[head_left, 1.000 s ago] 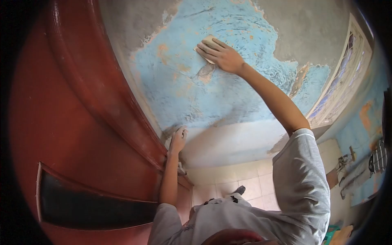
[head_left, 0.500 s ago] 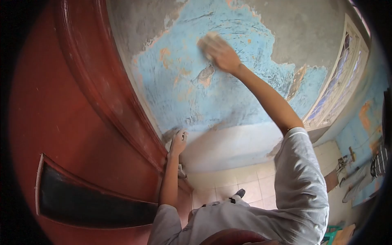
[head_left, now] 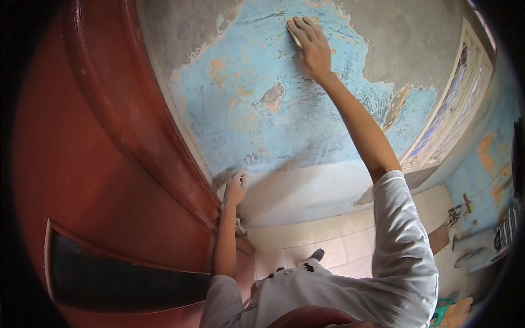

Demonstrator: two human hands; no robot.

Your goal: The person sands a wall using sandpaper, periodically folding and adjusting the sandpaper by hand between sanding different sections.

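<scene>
My right hand is pressed on the upper part of a peeling blue wall, closed on a flat, pale yellow piece of sandpaper. Its edges show past my fingertips and beside my index finger. Around it the paint is scuffed with dark scratches and orange patches. Lower down on the left, my left hand is against the wall beside the red door frame. Its fingers are curled, and a small dark-and-light spot shows among them; what they hold, if anything, cannot be made out.
A red door with a dark panel fills the left side. At right is a window with a white grille. Below lies a tiled floor. A person in a striped garment and a green plastic piece of furniture are at the far right.
My right hand has moved up and slightly right across the wall with the sandpaper. My left hand stays at nearly the same spot, and the view has shifted slightly.
</scene>
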